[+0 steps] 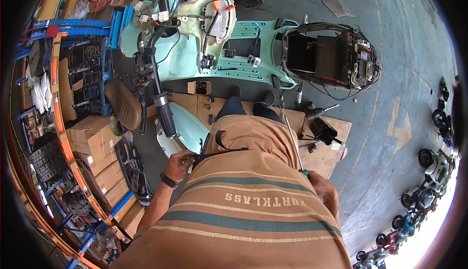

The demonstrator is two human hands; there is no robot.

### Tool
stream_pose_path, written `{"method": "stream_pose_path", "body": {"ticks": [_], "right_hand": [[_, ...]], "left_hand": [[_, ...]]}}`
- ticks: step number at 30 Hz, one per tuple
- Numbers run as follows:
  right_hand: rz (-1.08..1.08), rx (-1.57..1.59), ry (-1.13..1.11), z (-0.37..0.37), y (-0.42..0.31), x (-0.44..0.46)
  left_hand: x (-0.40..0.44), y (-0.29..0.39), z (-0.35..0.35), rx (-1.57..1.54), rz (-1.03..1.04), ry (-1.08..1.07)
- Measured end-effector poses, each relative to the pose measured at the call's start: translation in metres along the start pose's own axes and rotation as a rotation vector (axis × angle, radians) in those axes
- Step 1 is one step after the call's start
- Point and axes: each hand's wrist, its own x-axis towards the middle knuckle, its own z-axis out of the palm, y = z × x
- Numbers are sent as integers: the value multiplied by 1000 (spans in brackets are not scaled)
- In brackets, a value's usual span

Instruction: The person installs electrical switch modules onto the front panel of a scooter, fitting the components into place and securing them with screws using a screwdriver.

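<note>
My left hand [178, 165], with a black watch on the wrist, is beside my waist at the left. Its fingers are closed at a small black piece [199, 158] against my shirt; what exactly they pinch I cannot make out. At my right side, my right hand [319, 185] is closed around the green handle of a long-shafted screwdriver [292, 135], whose thin metal shaft points forward. A partly stripped scooter stands ahead, with a mint-green floor panel [239, 63] and a black handlebar grip [165, 118] near my left hand. A mint-green body panel [187, 125] lies below the grip.
Cardboard [334, 123] on the floor bears a power drill [321, 110] and a black plastic part [323, 131]. A small parts box [199, 87] lies ahead. Shelving [68, 142], cartons [95, 140] and a brown seat [123, 104] line the left. Motorcycles [419, 198] stand far right.
</note>
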Motion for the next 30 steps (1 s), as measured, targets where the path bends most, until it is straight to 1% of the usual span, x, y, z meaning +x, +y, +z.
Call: {"method": "stream_pose_path", "body": {"ticks": [1,2,3,4,5,6,7,8,9,11,12,13,15,17,19,21,22,23,24,25,26,27,28,29,30], "right_hand": [[42,52,-35,4,3,-6],[86,101,-73,8,8,-13],[85,85,-72,11,20,-16],[85,209,-71,13,39,-15],[82,258,-71,5,39,-14],[79,308,-72,-3,34,-12],[197,184,25,-16,27,-10],[319,58,119,-27,19,-8],[312,34,114,-38,17,-3],[210,42,287,-53,17,10],[262,44,316,-58,8,14],[238,-62,324,-66,23,22],[207,29,359,-68,20,28],[197,-29,331,-63,12,35],[186,-84,309,-58,10,42],[272,-203,346,-52,22,51],[211,-194,360,-51,41,59],[208,-172,362,-49,69,72],[227,-184,420,-47,105,88],[251,-188,484,-42,140,103],[230,-167,508,-38,169,117],[258,-63,485,-33,176,124],[307,-137,448,-30,145,117],[357,-221,406,-30,106,105],[368,-258,426,-27,122,117]], "left_hand": [[6,6,4,22,56,23],[11,16,6,63,49,36],[21,19,12,52,52,47],[31,22,18,80,162,44],[40,25,24,108,270,46],[49,36,27,91,288,18],[57,49,28,75,305,-11],[69,59,30,118,372,-101],[80,70,35,100,430,-184],[107,90,50,79,555,-360],[123,100,62,68,622,-454],[140,107,80,65,647,-576],[161,137,120,222,765,-707],[170,179,155,419,832,-946],[179,184,174,552,793,-1013],[187,183,152,459,787,-835],[192,180,131,349,723,-748],[193,176,107,311,717,-595],[197,163,87,298,645,-487],[191,153,66,289,636,-371],[186,138,49,228,638,-304],[180,122,40,152,543,-294],[176,106,36,63,435,-344],[172,92,41,9,413,-389],[170,82,49,-65,348,-462]]}}
